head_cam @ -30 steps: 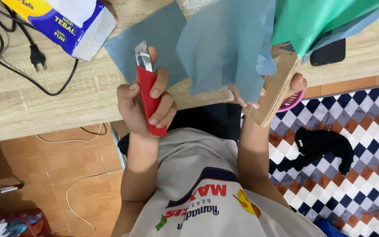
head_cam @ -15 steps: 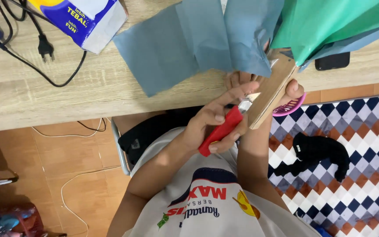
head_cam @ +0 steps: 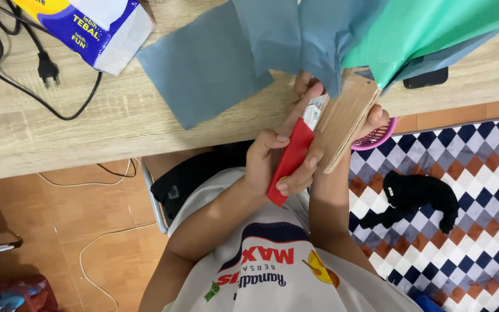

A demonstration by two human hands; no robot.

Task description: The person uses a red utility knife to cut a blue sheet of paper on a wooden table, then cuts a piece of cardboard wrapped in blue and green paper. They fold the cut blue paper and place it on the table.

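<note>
The red utility knife (head_cam: 289,162) sits in the left hand (head_cam: 278,159), whose grip is clamped around the red handle, with the forefinger stretched along the top toward the metal blade end (head_cam: 317,110). That blade end lies against the edge of a flat piece of brown cardboard (head_cam: 345,124), just above the person's chest and in front of the tabletop (head_cam: 88,138). The right hand (head_cam: 376,118) holds the cardboard from behind; only its fingertips show past the far edge, so its grip is closed on the board, which stands tilted with its upper end under hanging sheets of paper. Those sheets are a blue-grey paper (head_cam: 313,34) drooping over the top of the cardboard and a green paper (head_cam: 423,29) to the right of it. Another blue-grey sheet (head_cam: 203,63) lies flat on the light wooden tabletop. Farther left on the tabletop are a blue, white and yellow tissue pack (head_cam: 93,29) and a black power cord with plug (head_cam: 44,66). A dark phone (head_cam: 425,78) rests near the tabletop's edge on the right. Below, a pink basket (head_cam: 376,138) peeks out behind the right hand, and a black cloth (head_cam: 414,199) lies on the chequered mat (head_cam: 480,173).
</note>
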